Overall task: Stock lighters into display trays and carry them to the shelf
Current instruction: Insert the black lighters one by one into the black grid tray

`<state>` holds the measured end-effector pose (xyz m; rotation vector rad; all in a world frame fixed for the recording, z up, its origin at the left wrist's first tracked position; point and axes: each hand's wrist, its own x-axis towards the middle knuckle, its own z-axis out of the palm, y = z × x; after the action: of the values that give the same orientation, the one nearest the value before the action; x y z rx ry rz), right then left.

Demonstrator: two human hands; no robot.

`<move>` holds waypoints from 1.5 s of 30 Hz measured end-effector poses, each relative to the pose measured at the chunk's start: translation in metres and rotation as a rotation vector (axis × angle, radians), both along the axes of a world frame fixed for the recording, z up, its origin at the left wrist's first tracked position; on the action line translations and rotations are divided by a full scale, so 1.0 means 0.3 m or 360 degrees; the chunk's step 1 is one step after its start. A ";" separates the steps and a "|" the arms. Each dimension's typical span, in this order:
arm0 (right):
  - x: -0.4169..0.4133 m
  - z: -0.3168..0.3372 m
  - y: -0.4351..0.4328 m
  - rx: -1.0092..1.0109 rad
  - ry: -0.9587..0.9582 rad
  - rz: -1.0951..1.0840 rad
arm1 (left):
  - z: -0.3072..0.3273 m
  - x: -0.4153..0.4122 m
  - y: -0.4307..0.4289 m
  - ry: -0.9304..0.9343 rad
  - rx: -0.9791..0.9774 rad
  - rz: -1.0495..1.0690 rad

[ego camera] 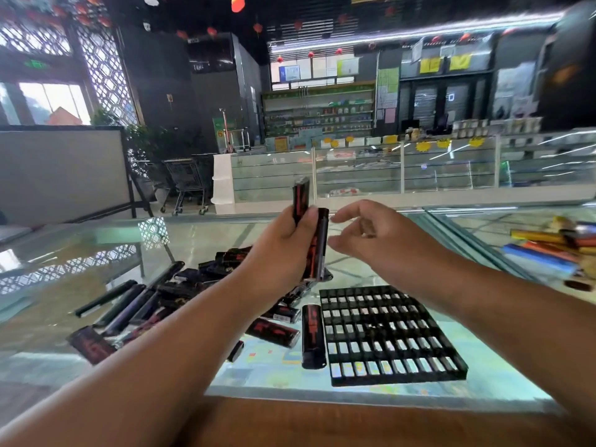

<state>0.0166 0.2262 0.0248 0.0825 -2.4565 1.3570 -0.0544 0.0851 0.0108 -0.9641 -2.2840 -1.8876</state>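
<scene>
While left fingers (305, 220) round two lighters (300, 195), right fingers (352, 209) loose.

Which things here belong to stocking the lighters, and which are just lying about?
Part of the job: black display tray; two lighters in the left hand; pile of loose lighters; single lighter beside the tray.
Just lying about: coloured sticks at far right; shopping trolley in the background.
</scene>
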 end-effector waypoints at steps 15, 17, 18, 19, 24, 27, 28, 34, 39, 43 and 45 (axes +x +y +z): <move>-0.014 -0.085 -0.011 0.0099 -0.0039 0.0133 | -0.050 -0.014 -0.016 0.0234 -0.0099 0.0072; -0.013 -0.086 0.000 0.0098 -0.0066 0.0121 | -0.051 -0.015 -0.021 0.0274 -0.0147 0.0079; -0.015 -0.087 0.006 0.0114 -0.0067 0.0104 | -0.053 -0.017 -0.022 0.0277 -0.0175 0.0077; -0.019 -0.088 0.012 0.0131 -0.0068 0.0086 | -0.054 -0.017 -0.023 0.0259 -0.0191 0.0066; -0.033 -0.097 0.041 0.0186 -0.0089 0.0050 | -0.069 -0.025 -0.029 0.0187 -0.0222 0.0006; -0.039 -0.105 0.053 0.0230 -0.0118 0.0063 | -0.073 -0.035 -0.035 0.0212 -0.0316 0.0041; -0.041 -0.108 0.057 0.0234 -0.0135 0.0060 | -0.074 -0.040 -0.038 0.0225 -0.0370 0.0068; -0.043 -0.104 0.071 0.0235 -0.0235 -0.0050 | -0.056 -0.040 -0.056 0.0458 -0.0840 0.0200; -0.038 -0.099 0.080 0.0220 -0.0237 -0.0142 | -0.049 -0.004 -0.058 0.0617 -0.1304 0.0127; -0.035 -0.092 0.083 0.0244 -0.0262 -0.0182 | -0.046 0.005 -0.057 0.0679 -0.1398 0.0110; -0.032 -0.087 0.087 0.0279 -0.0280 -0.0200 | -0.046 -0.001 -0.062 0.0644 -0.1395 0.0115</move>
<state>0.0070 0.2523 -0.0014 -0.1543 -2.6719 1.1382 -0.0547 0.0664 -0.0029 -1.1357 -2.7873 -0.5089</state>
